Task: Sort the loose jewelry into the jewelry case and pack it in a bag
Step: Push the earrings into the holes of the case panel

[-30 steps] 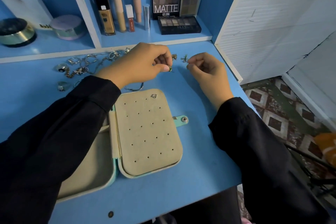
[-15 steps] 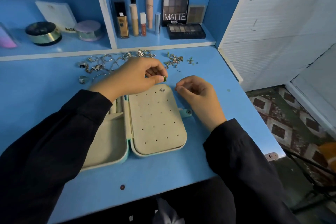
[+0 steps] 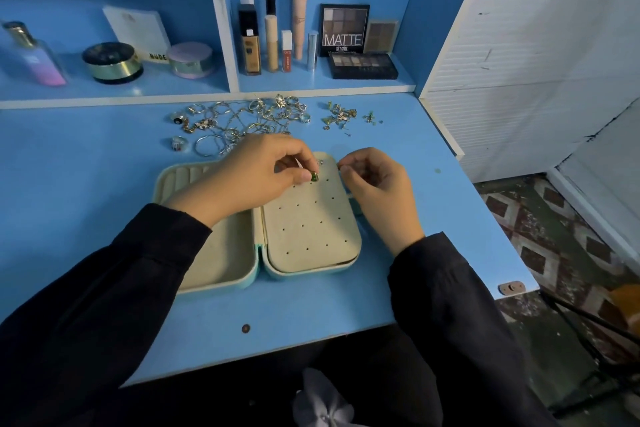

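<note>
Both your hands have come back from the loose pile to the case since a second ago, and the green piece now hangs over the hole panel instead of the bare desk.

Your left hand [image 3: 256, 173] reaches across the case [image 3: 221, 253], which lies open flat on the desk [image 3: 86, 166]. Its thumb and forefinger pinch a small green earring [image 3: 314, 177] just above the top rows of holes in the panel [image 3: 308, 229], which is the right half of the case. Whether the earring touches the panel cannot be told from this angle. One small stud [image 3: 320, 161] already sits near the panel's far edge, just beyond the earring. Your left wrist covers part of the case's left half, where ribbed ring slots show at the far end.

Your right hand [image 3: 381, 191] hovers at the panel's far right corner, fingers curled, with thumb and forefinger tips closed together. Whether they hold anything is too small to tell.

Loose jewelry [image 3: 242, 120] lies spread along the desk's far side, beyond the case, with a smaller cluster [image 3: 341, 114] to its right. Behind it, the shelf [image 3: 346, 85] holds bottles [image 3: 251, 42] and a palette [image 3: 344, 29] marked MATTE.
</note>
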`<state>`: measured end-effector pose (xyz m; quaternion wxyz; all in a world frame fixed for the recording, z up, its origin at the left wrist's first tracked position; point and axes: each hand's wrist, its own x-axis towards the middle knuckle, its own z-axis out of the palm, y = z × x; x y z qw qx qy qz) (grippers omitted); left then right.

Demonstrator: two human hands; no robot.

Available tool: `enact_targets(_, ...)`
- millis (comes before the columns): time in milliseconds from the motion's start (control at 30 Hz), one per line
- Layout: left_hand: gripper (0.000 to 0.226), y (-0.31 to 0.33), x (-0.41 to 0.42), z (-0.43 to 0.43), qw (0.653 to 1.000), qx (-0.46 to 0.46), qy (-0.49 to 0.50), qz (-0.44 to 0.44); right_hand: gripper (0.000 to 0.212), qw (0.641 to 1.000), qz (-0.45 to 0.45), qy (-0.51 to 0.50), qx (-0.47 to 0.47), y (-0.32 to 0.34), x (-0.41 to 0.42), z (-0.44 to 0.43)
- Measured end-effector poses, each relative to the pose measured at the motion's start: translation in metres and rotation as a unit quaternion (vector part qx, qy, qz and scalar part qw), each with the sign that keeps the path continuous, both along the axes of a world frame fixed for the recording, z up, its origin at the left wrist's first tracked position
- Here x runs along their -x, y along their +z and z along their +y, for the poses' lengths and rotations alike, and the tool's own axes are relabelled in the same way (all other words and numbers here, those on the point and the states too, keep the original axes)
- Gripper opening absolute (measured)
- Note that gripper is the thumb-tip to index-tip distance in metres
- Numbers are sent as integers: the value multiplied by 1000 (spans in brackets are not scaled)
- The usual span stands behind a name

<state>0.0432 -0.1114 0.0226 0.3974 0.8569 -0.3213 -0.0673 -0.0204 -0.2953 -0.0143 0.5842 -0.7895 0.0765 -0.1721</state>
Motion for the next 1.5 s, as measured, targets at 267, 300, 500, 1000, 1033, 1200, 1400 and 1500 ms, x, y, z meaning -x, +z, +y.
enact_targets(267,17,1,8,2,999,12,0,-48,11,998,-64,-16,-8,9,4,10)
enact_targets(300,16,2,9,1,999,18,0,-48,11,997,-69,-15,-9,11,4,11)
enact_targets(500,16,8,10,-1,999,26,5,-44,10,996,-85,-13,7,16,3,14)
enact_targets(1000,18,17,9,1,992,65,28,-102,9,996,-81,12,-43,37,4,21)
enact_targets(1033,21,18,8,3,991,65,33,-112,9,996,-77,15,-53,39,4,22)
enact_targets(1200,40,26,1,13,989,52,36,-136,8,988,-67,40,-132,47,4,27)
enact_targets(1400,48,31,-8,27,993,48,-10,-107,6,974,-66,87,-199,49,0,36)
enact_targets(1500,46,32,-8,35,994,83,-22,-67,7,968,-62,111,-218,50,-1,40)
